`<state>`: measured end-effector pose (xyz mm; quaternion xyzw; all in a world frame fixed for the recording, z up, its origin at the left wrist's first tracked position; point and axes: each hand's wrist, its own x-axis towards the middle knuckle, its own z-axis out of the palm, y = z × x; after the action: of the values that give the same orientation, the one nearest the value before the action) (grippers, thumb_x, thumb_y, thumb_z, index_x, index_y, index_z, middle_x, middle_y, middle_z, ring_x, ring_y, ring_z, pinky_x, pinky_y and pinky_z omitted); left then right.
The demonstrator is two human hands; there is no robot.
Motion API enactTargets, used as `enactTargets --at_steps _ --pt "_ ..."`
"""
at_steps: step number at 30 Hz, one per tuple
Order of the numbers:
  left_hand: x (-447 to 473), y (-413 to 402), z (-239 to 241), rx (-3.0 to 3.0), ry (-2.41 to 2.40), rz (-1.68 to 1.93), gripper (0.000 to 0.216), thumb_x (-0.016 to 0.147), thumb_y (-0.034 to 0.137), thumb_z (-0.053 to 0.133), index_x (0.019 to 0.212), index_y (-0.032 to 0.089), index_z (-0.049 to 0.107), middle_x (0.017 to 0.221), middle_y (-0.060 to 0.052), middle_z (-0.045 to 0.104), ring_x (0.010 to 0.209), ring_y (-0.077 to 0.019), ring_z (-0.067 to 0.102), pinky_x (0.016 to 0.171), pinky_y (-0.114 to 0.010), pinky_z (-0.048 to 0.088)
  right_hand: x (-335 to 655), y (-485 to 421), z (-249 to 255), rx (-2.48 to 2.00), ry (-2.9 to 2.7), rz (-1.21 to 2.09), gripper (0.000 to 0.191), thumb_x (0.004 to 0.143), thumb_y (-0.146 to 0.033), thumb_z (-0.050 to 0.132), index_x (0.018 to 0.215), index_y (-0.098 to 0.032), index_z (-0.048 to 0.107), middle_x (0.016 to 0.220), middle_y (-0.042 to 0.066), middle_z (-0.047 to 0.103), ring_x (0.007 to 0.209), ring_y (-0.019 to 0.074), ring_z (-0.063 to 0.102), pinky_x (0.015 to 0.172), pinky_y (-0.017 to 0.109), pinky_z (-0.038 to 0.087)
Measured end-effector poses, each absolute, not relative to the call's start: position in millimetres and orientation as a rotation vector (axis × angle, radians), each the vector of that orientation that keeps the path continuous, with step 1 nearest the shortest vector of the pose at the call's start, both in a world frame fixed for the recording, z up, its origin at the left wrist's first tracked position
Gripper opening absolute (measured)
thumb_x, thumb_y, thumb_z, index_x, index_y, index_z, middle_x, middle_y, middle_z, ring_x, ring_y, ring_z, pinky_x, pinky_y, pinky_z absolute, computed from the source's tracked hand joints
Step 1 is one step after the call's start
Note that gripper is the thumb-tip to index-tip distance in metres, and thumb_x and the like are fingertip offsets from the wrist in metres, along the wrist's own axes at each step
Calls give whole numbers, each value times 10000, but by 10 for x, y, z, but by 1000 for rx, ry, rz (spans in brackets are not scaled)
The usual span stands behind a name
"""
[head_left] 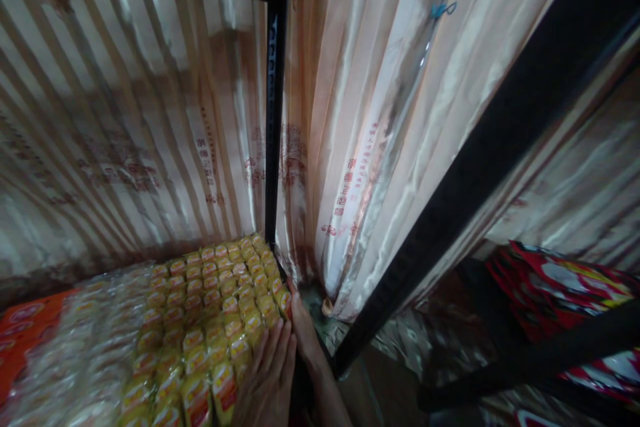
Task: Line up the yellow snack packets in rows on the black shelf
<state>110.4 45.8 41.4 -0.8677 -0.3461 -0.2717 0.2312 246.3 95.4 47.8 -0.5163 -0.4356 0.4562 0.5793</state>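
Rows of small yellow packets point(200, 313) with red-and-white labels stand close together on a shelf at the lower left. My left hand point(267, 373) lies flat on the packets at the right end of the rows, its fingers stretched out and side by side. Along the outer right side of the same rows, my right hand point(303, 320) rests against the end packets with its fingers extended. Neither hand is wrapped round a packet. Part of the right hand's fingers is hidden behind the packets.
Clear-wrapped packets point(90, 340) and an orange package point(30, 330) sit left of the yellow rows. A dark upright post point(275, 120) stands behind them. A thick black beam point(450, 180) slants across the right, with red packages point(560, 293) beyond. Printed pleated sheeting point(150, 113) covers the walls.
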Motion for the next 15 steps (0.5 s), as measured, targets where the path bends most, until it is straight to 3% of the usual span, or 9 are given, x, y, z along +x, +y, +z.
enactTargets --at_steps 10,15 --pt "1168 500 311 -2366 -1094 -720 729 719 88 309 1429 171 165 1377 -56 462 1235 -181 452 992 -379 408 2389 1010 328 -1197 -974 1095 792 745 -758 322 1317 -226 456 1367 36 457 1355 206 240 1137 397 132" --pt "1179 573 293 -2374 -1097 -698 674 754 138 341 1416 188 224 1407 -42 421 1285 -185 389 1025 -391 371 2503 1107 312 -1327 -985 1025 822 737 -769 301 1288 -191 495 1397 64 413 1335 226 287 1130 387 159"
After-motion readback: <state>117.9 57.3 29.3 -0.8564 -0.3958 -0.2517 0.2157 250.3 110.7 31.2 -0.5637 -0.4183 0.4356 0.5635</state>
